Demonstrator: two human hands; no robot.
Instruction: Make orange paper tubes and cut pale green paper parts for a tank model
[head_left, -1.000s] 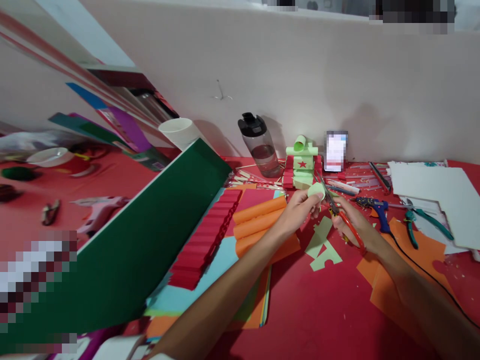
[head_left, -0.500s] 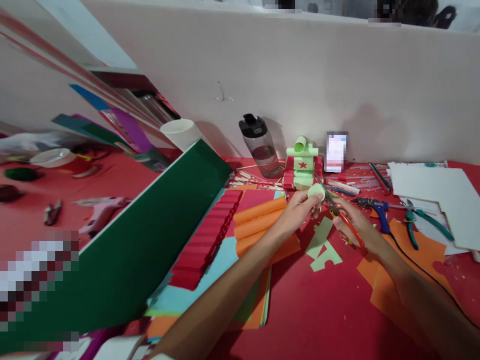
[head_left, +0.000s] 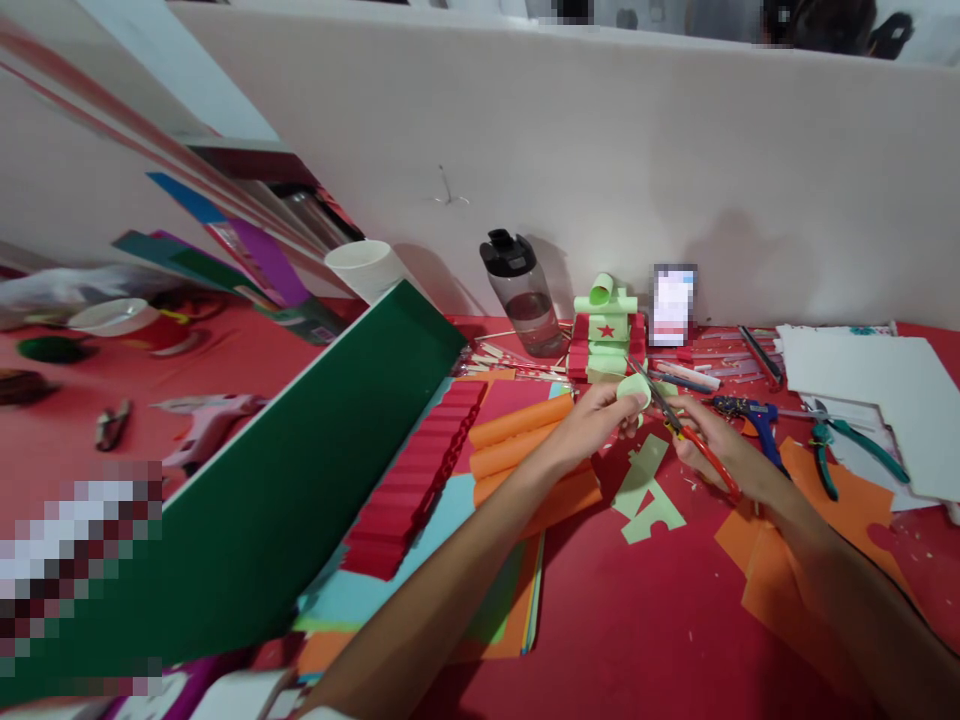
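Observation:
My left hand [head_left: 602,418] pinches a small, pale green rounded paper piece [head_left: 634,391] near the middle right of the view. In my right hand [head_left: 705,440] is a pair of scissors [head_left: 709,458] with red and yellow handles, its blades at the paper's right edge. Pale green paper scraps [head_left: 646,490] lie on the red table below both hands. Just behind stands a green and red paper model [head_left: 607,328] with a red star. Orange paper rolls [head_left: 525,440] lie beside my left wrist.
A green board [head_left: 247,500] leans at the left, with corrugated red paper [head_left: 420,470] beside it. A water bottle [head_left: 523,295] and a phone [head_left: 673,305] stand by the wall. To the right lie a blue glue gun [head_left: 761,425], green-handled pliers [head_left: 825,460] and orange sheets [head_left: 832,500].
The scissor handles and my right hand have shifted slightly right. The green paper piece has tilted a little in my left hand, which stays in nearly the same place.

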